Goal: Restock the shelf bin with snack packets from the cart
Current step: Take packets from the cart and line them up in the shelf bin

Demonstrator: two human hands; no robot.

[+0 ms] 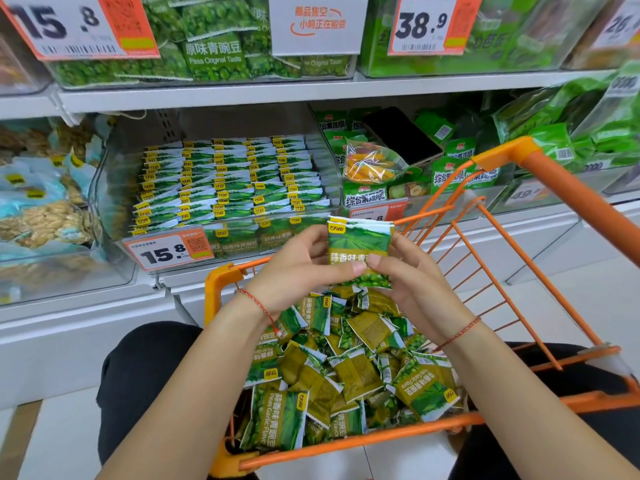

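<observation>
The bin (221,188) already holds neat rows, back part bare. Both hands, left (298,268) and right (405,275), clamp a stack (358,251); the cart (346,441) holds many loose packets (346,368).

Setting: retail shop, snack aisle of a supermarket. Evidence follows.

White tiered shelving (207,95) carries clear plastic bins of packaged snacks. Orange-and-white price tags hang on bin fronts: "15.8" with barcode, upper left (74,26); "38.9", upper right (429,24); "15.8" with QR code on the lower bin (171,251). A white hanging sign with orange Chinese print (317,22) sits between the upper tags. One clear bin (114,188) holds neat rows of identical green pea packets (228,181); neighbouring bins hold peanuts (45,220) and mixed vegetable crisps (370,161). An orange wire shopping cart (519,271), parked against the shelving, holds loose packets printed "Peas Garlic Flavor" (346,368).
</observation>
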